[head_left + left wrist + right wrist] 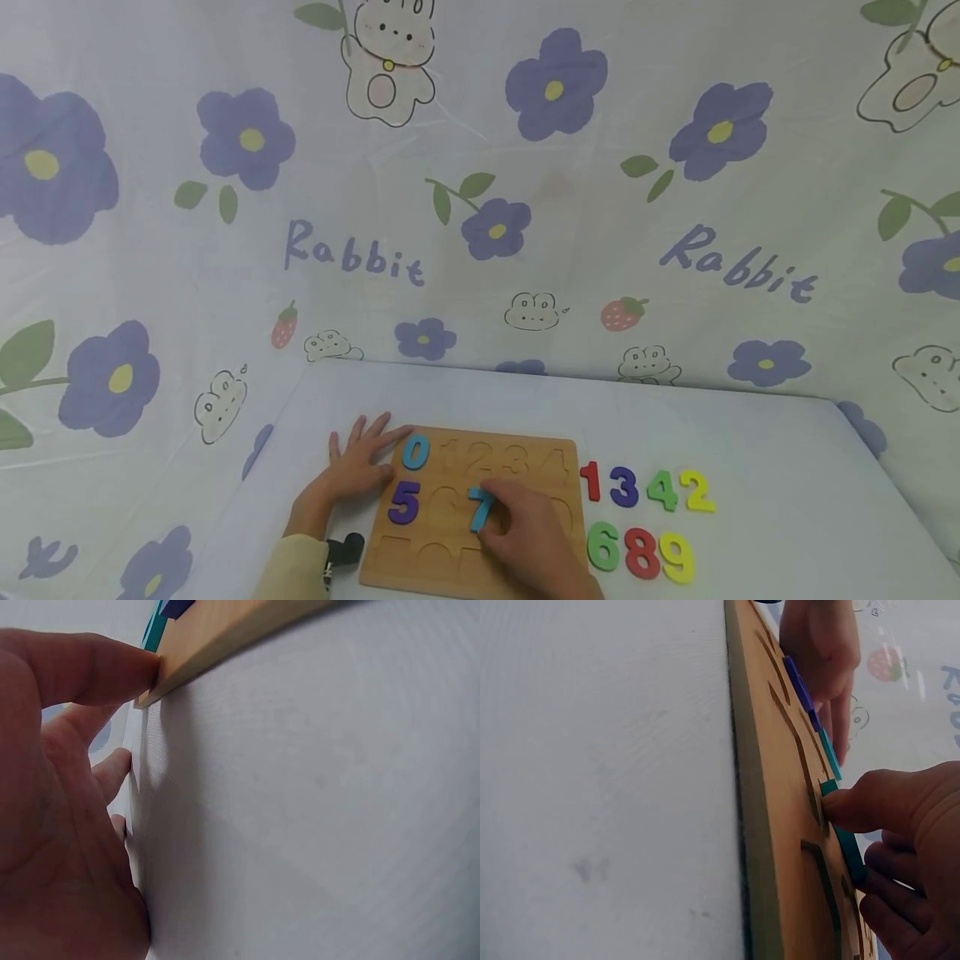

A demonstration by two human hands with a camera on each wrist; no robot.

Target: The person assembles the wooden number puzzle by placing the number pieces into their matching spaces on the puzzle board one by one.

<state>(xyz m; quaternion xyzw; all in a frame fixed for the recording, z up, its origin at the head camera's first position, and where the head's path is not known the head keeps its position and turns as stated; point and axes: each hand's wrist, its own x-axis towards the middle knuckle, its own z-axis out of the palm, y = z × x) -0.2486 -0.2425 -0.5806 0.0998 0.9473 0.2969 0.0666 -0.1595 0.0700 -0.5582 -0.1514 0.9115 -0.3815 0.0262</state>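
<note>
A wooden number board (450, 532) with cut-out recesses lies on the white table. My right hand (528, 529) pinches a blue number 7 piece (481, 508) between thumb and fingers, over the middle row of the board. In the right wrist view the 7 (847, 844) is slightly tilted at the board's surface. At the board's left edge rests my left hand (362, 462), fingers spread, thumb and index finger touching the wood. A light-blue 0 (416, 452) sits at the top left of the board, with a purple 5 (403, 503) below it.
Right of the board lie two rows of loose numbers: red 1 (591, 481), purple 3 (624, 487), green 4 (663, 490), yellow 2 (697, 491), then green 6 (603, 546), red 8 (642, 553), yellow 9 (677, 557). A rabbit-and-flower patterned curtain (480, 142) hangs behind.
</note>
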